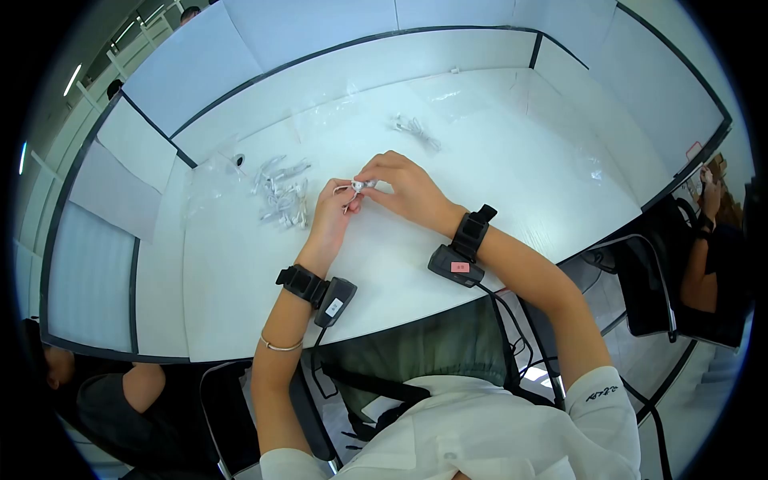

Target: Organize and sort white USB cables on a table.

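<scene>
Over the middle of the white table, both my hands meet on a small coiled white cable (358,186). My left hand (332,212) is closed round its lower part, and a thin loop of the cable shows by the fingers. From the other side, my right hand (408,189) pinches the cable between thumb and fingers. Left of my hands lies a pile of white cables (282,194), some in clear plastic bags. Farther back, beyond my right hand, another white cable bundle (418,133) rests on the table.
Low white partitions (360,60) with dark edging enclose the table (512,160). Clear plastic film lies along its back and left. Black boxes on my wrists trail cords toward my lap. People sit beyond the partitions at left and right, near a black chair (640,288).
</scene>
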Tool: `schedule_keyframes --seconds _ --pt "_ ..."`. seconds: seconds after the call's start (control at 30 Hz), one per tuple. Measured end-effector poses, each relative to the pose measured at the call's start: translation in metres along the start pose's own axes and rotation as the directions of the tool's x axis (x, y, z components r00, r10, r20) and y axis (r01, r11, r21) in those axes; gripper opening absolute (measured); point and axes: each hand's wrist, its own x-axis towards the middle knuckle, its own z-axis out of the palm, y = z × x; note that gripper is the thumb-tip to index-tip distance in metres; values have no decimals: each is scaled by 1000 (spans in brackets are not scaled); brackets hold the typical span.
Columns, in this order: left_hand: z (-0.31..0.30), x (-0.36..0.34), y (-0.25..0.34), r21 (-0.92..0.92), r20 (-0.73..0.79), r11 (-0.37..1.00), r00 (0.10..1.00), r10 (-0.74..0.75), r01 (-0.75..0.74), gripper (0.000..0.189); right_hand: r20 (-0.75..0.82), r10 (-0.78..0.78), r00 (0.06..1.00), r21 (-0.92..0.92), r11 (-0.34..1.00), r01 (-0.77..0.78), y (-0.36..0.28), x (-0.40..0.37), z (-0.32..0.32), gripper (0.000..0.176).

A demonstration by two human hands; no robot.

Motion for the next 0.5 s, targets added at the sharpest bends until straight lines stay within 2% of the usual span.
schedule_keyframes --seconds 0.23,0.5 --pt "5 -3 2 40 -28 999 1000 15 -14 10 -6 -21 1000 -105 994 20 0 -1 2 17" --pt "8 -6 3 54 -29 998 999 21 -20 8 -38 -8 999 -61 998 6 1 -2 4 18"
